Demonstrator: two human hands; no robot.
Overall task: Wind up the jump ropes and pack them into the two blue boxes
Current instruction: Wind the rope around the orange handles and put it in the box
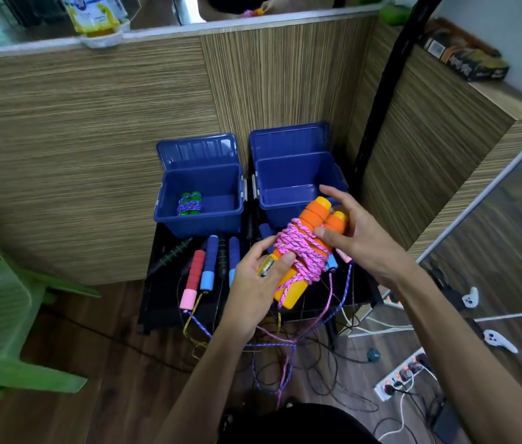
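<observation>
One green-handled rope bundle (189,204) already lies in the left blue plastic box (202,200) at eleven o'clock, the right blue box (298,184) looks empty, and both hands, left (261,280) and right (354,229), grip the orange-handled pink rope (304,251), nearly wound, while several loose ropes (208,264) wait on the black table (157,302).

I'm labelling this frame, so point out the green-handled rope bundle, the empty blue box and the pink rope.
green-handled rope bundle (189,204), head view, on its purple winding.
empty blue box (288,187), head view, on its inner back wall.
pink rope (301,251), head view, on the coils around the orange handles.
</observation>
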